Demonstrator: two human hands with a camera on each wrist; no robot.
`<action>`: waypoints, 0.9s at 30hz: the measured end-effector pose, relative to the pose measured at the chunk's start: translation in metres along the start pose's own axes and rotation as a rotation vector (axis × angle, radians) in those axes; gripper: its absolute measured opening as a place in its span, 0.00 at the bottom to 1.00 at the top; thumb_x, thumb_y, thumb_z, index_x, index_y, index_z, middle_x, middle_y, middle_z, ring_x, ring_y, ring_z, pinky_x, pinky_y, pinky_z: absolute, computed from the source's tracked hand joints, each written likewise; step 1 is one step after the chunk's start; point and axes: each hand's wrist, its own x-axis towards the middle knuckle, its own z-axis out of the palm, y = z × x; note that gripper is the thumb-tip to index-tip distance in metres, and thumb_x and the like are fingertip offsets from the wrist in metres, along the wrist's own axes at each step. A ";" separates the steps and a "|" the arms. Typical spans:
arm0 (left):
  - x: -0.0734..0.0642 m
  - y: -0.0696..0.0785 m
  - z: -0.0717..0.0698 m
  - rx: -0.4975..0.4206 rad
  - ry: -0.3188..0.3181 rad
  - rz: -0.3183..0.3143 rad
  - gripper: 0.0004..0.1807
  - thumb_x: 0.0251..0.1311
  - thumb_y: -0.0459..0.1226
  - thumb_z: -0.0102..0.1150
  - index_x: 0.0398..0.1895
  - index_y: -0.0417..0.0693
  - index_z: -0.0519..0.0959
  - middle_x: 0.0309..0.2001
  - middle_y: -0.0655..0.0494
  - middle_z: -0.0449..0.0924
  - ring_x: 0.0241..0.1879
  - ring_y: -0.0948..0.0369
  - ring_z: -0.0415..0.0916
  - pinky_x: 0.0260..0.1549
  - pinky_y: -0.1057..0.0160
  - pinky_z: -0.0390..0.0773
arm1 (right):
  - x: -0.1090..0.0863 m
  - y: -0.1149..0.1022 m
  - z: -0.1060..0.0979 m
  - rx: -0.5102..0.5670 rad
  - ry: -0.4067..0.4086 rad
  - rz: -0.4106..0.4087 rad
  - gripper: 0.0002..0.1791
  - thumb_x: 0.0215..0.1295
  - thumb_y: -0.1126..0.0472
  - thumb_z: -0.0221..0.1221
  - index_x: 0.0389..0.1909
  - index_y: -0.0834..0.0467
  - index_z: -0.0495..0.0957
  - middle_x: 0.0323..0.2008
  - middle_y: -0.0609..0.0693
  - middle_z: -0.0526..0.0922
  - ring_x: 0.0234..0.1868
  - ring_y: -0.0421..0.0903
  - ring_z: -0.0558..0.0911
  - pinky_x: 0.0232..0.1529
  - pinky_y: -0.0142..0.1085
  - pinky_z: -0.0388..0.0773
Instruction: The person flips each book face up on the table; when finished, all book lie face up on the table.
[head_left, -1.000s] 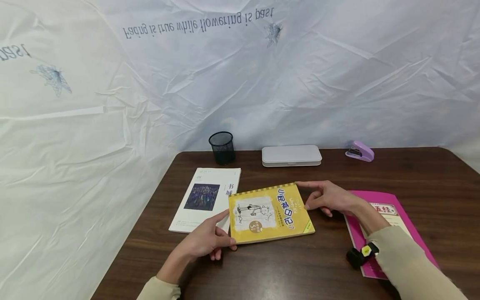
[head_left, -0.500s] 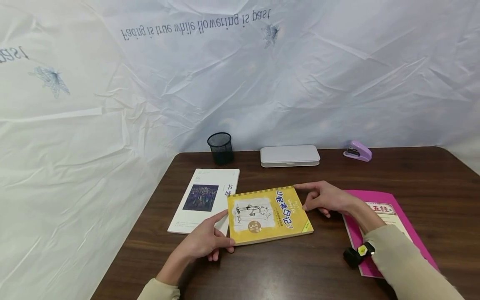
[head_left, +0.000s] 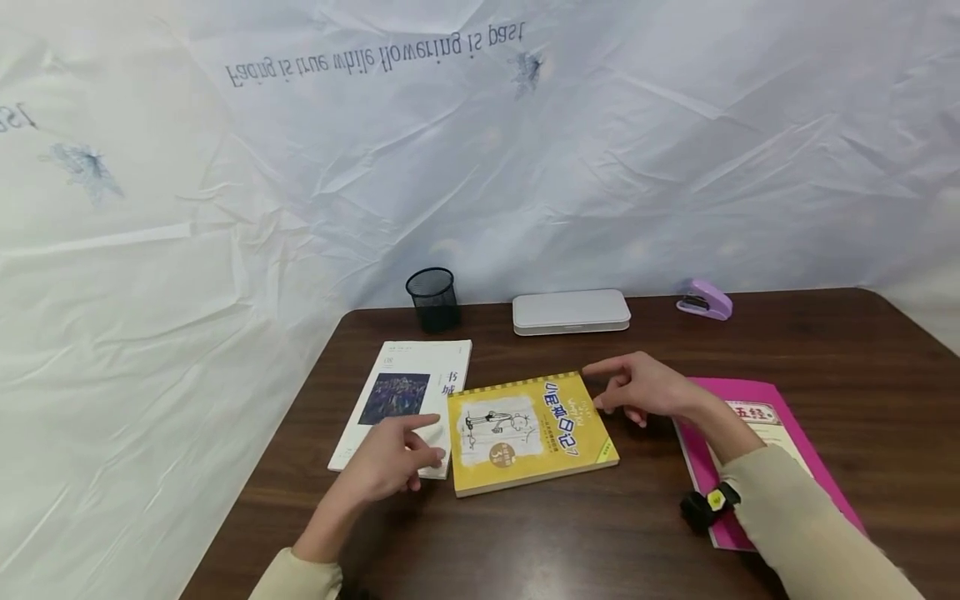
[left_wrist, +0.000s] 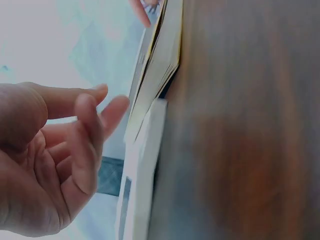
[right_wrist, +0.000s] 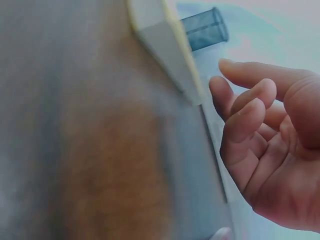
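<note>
A yellow book [head_left: 532,429] with a cartoon figure on its cover lies in the middle of the table. Its left side overlaps the right edge of a white book [head_left: 401,362] with a dark picture. Just left of the yellow book my left hand [head_left: 386,458] hovers, fingers loosely bent and holding nothing; the left wrist view shows a gap between hand and pages. At the far right corner my right hand [head_left: 645,385] has its index finger stretched out and the others bent. In the right wrist view its fingertips [right_wrist: 226,65] stand apart from the book's edge.
A pink book [head_left: 795,425] lies partly under my right forearm. Along the back of the brown table [head_left: 547,542] stand a black mesh pen holder [head_left: 433,304], a white case [head_left: 572,312] and a purple stapler [head_left: 705,300]. White sheeting hangs behind and at left.
My left hand has let go of the yellow book's near left corner and drawn off leftward. The right hand has eased slightly off its right edge. The view has shifted a little.
</note>
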 end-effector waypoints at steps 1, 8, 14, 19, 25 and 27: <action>0.002 0.001 -0.003 0.016 0.017 -0.002 0.30 0.66 0.34 0.70 0.71 0.42 0.77 0.28 0.55 0.86 0.17 0.60 0.77 0.18 0.63 0.78 | -0.002 -0.003 -0.001 -0.006 0.017 -0.005 0.37 0.70 0.59 0.68 0.76 0.64 0.68 0.29 0.56 0.85 0.17 0.43 0.74 0.20 0.35 0.78; 0.027 0.003 -0.014 0.087 0.029 0.005 0.28 0.67 0.33 0.69 0.70 0.43 0.78 0.35 0.55 0.88 0.26 0.60 0.82 0.24 0.62 0.82 | -0.019 -0.021 -0.010 -0.025 0.046 -0.030 0.37 0.70 0.60 0.68 0.76 0.66 0.69 0.35 0.60 0.87 0.20 0.45 0.79 0.26 0.39 0.85; 0.048 0.002 -0.014 0.118 -0.008 0.007 0.28 0.68 0.35 0.69 0.70 0.44 0.78 0.38 0.53 0.87 0.29 0.60 0.83 0.27 0.62 0.84 | -0.031 -0.025 -0.013 -0.023 -0.024 -0.016 0.38 0.69 0.61 0.69 0.75 0.68 0.68 0.37 0.60 0.89 0.23 0.48 0.83 0.30 0.41 0.88; 0.060 0.002 -0.011 0.120 -0.039 -0.005 0.28 0.67 0.36 0.70 0.70 0.44 0.79 0.40 0.52 0.87 0.30 0.60 0.83 0.29 0.62 0.85 | -0.038 -0.026 -0.011 -0.023 -0.066 -0.026 0.37 0.69 0.61 0.69 0.75 0.70 0.68 0.41 0.59 0.91 0.25 0.49 0.85 0.32 0.42 0.89; 0.068 0.000 -0.010 0.099 -0.047 -0.019 0.28 0.66 0.35 0.71 0.70 0.44 0.79 0.41 0.51 0.85 0.31 0.59 0.82 0.28 0.62 0.84 | -0.047 -0.029 -0.015 -0.051 -0.055 -0.039 0.37 0.69 0.60 0.69 0.73 0.71 0.69 0.40 0.59 0.91 0.25 0.49 0.85 0.30 0.40 0.88; 0.070 0.000 -0.009 0.092 -0.047 -0.025 0.27 0.66 0.34 0.71 0.69 0.45 0.80 0.41 0.51 0.84 0.31 0.59 0.82 0.28 0.63 0.83 | -0.049 -0.028 -0.016 -0.056 -0.052 -0.038 0.36 0.69 0.60 0.69 0.73 0.71 0.69 0.39 0.59 0.91 0.24 0.48 0.84 0.30 0.39 0.88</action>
